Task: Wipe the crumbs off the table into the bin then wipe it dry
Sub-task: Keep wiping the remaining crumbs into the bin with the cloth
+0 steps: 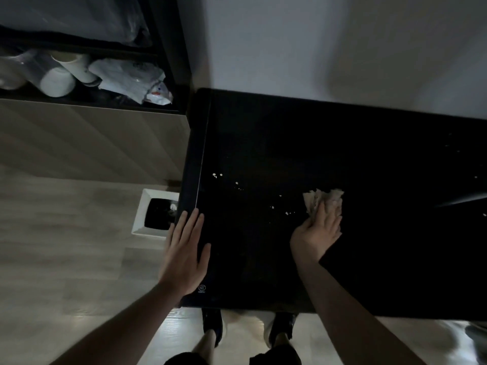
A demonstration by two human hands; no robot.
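The table (329, 143) is black and glossy, its far edge against a pale wall (290, 40) and its left edge standing just above the bin (142, 214). The bin is white-rimmed with a dark liner, sits on the wood-look floor (66, 246) beside the table's left side, and holds some pale scraps; its right part is hidden under the table edge. Crumbs (217, 175) lie scattered on the left-centre of the table in a loose line running from near the left edge toward the cloth (325, 200); a few more specks show at the far right. The right hand (320, 230) presses a crumpled pale cloth flat onto the table, fingers extended and close together on top of it, the cloth bunched ahead of the fingertips. The nearest crumbs lie just left of the cloth, not touching it. The left hand (185, 248) rests palm-down at the table's left edge, fingers straight and slightly spread, holding nothing; the outer fingers overhang the edge. Whether the palm bears weight cannot be told. A small round mark (201, 288) is printed near the table's near-left corner. At upper left a dark shelf (168, 61) holds white rolls (58, 80) and plastic bags (129, 77). The person's feet in dark shoes (212, 325) stand below the near edge.
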